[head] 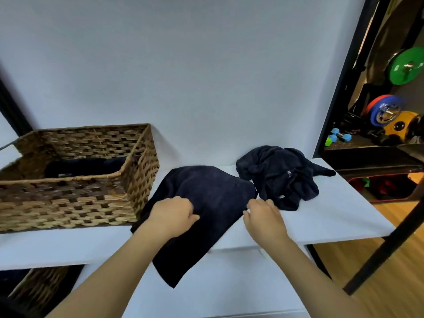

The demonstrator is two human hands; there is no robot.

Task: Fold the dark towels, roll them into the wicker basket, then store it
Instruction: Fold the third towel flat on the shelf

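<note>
A dark towel (206, 203) lies spread on the white shelf top (332, 214), and its near corner hangs over the front edge. My left hand (173, 216) pinches the cloth at its left middle. My right hand (263, 218) grips the towel's right edge, fingers curled. A crumpled pile of dark towels (282, 173) sits just behind my right hand. The wicker basket (68, 198) stands at the left of the shelf, with dark cloth (85, 166) lying inside on its bottom.
A second wicker basket (39, 288) sits in the cubby under the shelf at lower left. A black frame bar (385, 246) slants past the shelf's right end. Weight plates (406, 67) and dumbbells lie beyond at the right.
</note>
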